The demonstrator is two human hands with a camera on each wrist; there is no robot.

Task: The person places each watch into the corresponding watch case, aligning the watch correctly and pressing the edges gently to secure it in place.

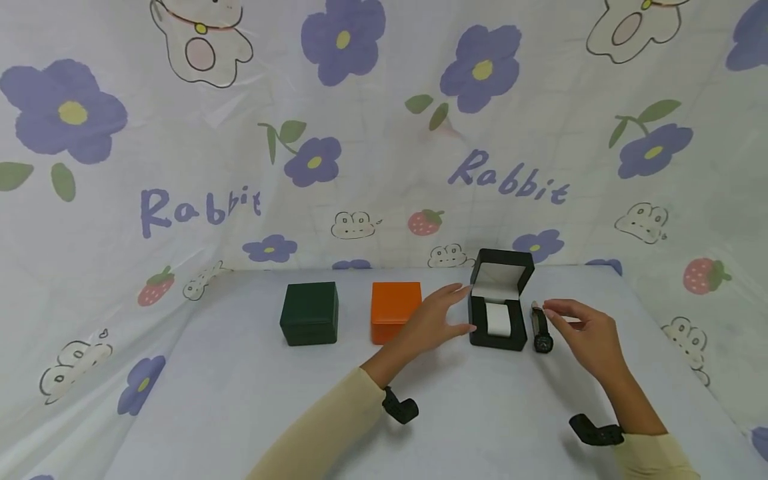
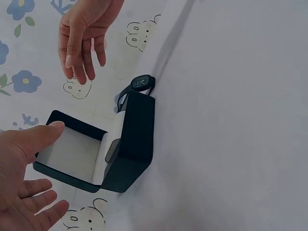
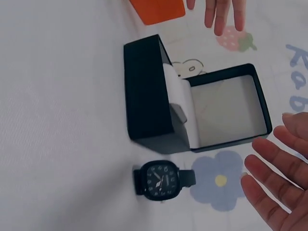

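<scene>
A black watch box [image 1: 478,333] stands with its lid raised, showing a white cushion [image 1: 498,320] inside. My left hand [image 1: 432,320] is at the box's left side with fingers spread; in the left wrist view its thumb overlaps the lid, and I cannot tell whether it touches. Just right of the box lies a black wristwatch [image 3: 161,180] with a square dark dial. My right hand [image 1: 591,337] hovers near the far end of the watch strap. Its fingers [image 3: 264,192] are relaxed and apart from the watch in the right wrist view, holding nothing.
Left of the black box sit a closed orange box [image 1: 393,313], partly hidden by the left hand, and a closed dark green box [image 1: 309,317]. They share a white tabletop [image 1: 240,400]. A patterned cloth [image 1: 384,133] hangs behind the table.
</scene>
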